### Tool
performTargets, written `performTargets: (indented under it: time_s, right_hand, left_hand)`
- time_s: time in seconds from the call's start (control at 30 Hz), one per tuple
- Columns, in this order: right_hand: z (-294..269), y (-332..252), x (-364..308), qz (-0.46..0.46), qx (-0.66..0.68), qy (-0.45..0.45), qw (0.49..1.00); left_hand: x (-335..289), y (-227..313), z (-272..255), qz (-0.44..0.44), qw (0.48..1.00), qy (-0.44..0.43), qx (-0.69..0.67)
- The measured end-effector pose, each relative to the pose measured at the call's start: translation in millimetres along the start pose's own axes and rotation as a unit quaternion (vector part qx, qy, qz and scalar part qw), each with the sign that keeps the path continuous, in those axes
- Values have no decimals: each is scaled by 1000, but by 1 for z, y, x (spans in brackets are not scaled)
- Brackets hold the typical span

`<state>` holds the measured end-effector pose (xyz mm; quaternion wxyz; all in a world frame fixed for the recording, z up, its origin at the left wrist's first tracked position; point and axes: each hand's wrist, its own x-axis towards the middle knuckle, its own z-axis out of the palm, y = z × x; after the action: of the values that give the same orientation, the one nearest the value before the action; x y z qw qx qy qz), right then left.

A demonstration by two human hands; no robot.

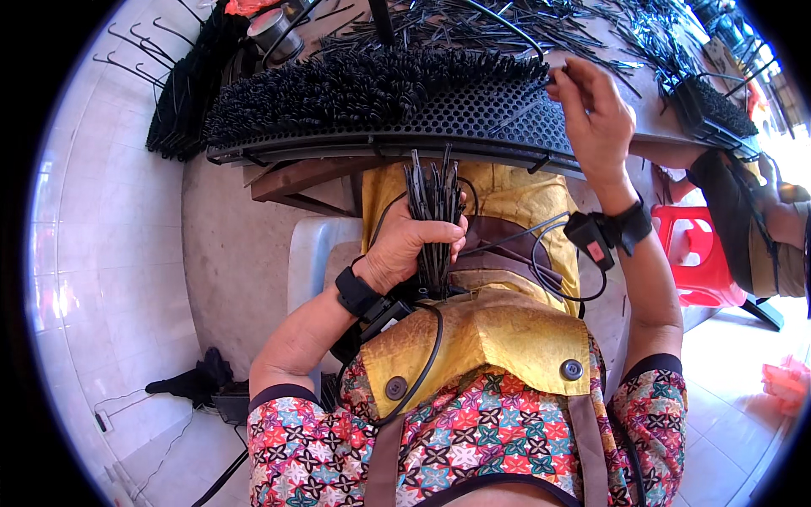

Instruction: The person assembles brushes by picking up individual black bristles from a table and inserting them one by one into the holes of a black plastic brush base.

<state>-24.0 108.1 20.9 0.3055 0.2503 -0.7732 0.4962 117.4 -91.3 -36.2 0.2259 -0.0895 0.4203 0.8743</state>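
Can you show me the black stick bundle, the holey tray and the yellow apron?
Black stick bundle [433, 201], head view: middle of the sticks.
Perforated black tray [456, 118], head view: bare holed surface.
Yellow apron [511, 338], head view: its buttoned flap.

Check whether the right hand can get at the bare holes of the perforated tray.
Likely yes: the right hand is at the right end of the perforated tray, and the packed black pieces leave many holes bare.

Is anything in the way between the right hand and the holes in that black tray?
Nothing visible blocks the right hand from the holes showing in the tray; the thin stick it pinches slants over them. The packed sticks stand farther left, and the left hand, with its bundle, is clear of the holes.
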Motion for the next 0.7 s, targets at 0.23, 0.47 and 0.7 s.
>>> performTargets:
  time_s: [0.23,0.47,0.7]
  right_hand:
    - [39,32,13,65,144,16,987]
    - [44,45,21,-34,14,-21,999]
    - [49,38,27,-144,-111,-84,980]
  left_hand:
    - [-1,2,0,2,1000,14,-10]
    - [-2,1,-1,-5,1000,18,-6]
    - [0,-1,1,-4,999,33,-7]
